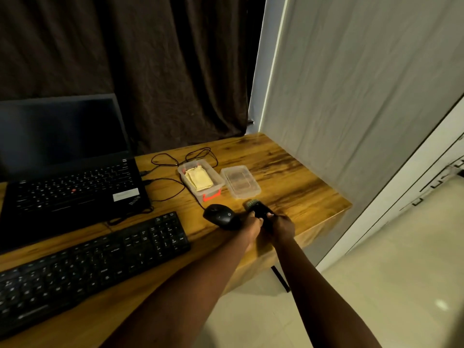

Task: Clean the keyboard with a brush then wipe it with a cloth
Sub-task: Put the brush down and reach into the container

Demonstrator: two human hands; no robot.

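Observation:
A black external keyboard [95, 259] lies across the near left of the wooden desk [288, 172]. To its right, both my hands meet around a black-handled brush [258, 208] whose bristles point away from me. My left hand [252, 223] pinches the handle from the left. My right hand [282, 227] grips it from the right. A folded yellow cloth [198, 179] lies inside a clear plastic box [213, 190] with a red latch, behind the hands.
A black mouse [219, 216] sits just left of my hands, its cable looping back. An open laptop [67, 172] stands at far left. The box's clear lid [240, 181] lies right of the box. The desk's right edge drops to a tiled floor [389, 285].

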